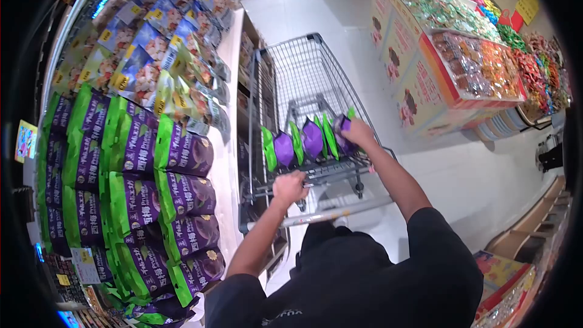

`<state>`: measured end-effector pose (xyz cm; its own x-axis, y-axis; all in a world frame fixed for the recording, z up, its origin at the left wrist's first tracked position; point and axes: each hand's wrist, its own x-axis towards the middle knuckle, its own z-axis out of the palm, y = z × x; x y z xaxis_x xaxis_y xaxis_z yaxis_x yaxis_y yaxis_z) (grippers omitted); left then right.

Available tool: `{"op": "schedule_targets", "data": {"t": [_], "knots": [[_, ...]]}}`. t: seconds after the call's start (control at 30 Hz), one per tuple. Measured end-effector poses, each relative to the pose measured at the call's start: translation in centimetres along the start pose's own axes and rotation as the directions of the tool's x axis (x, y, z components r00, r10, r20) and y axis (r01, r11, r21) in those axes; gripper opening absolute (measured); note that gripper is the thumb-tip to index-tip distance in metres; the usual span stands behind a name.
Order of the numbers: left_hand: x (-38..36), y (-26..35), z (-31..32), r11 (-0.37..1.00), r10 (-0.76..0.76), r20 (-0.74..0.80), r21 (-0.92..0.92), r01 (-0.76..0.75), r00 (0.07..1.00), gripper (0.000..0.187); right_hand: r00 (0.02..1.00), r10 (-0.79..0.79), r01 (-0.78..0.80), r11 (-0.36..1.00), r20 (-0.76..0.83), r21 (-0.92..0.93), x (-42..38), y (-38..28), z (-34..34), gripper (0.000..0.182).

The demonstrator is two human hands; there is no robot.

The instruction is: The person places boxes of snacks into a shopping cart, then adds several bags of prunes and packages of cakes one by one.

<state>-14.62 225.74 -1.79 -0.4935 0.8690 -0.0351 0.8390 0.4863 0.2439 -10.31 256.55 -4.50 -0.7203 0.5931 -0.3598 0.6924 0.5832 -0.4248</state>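
A wire shopping cart stands in front of me. Several purple and green bags of prunes stand side by side inside its near end. My right hand is closed on the top of the rightmost prune bag, at the cart's right side. My left hand is closed around the near rim of the basket, left of the middle, just in front of the handle bar. Its fingertips are partly hidden.
Along my left runs a shelf with stacked prune bags and, farther off, blue and yellow snack packs. A price card hangs at the lower left. To the right stands a bulk candy display. White floor lies between.
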Motion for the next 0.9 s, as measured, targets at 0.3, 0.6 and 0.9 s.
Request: {"op": "schedule_targets", "data": {"t": [0.3, 0.6, 0.9], "knots": [[8.8, -3.5, -1.8, 0.999, 0.007, -0.01, -0.046, -0.007, 1.0, 0.022, 0.961, -0.237, 0.243, 0.97, -0.144, 0.025, -3.0, 2.0, -4.7, 0.037], [18.3, -7.5, -3.4, 0.998, 0.053, 0.015, -0.038, -0.052, 0.998, 0.025, 0.967, -0.236, 0.251, 0.946, 0.094, -0.206, 5.4, -1.1, -7.8, 0.054], [27.9, -10.0, -4.2, 0.998, 0.024, 0.008, -0.055, -0.023, 1.0, 0.023, 0.973, -0.227, 0.231, 0.95, 0.045, -0.209, 15.8, -2.4, -11.6, 0.05]]}}
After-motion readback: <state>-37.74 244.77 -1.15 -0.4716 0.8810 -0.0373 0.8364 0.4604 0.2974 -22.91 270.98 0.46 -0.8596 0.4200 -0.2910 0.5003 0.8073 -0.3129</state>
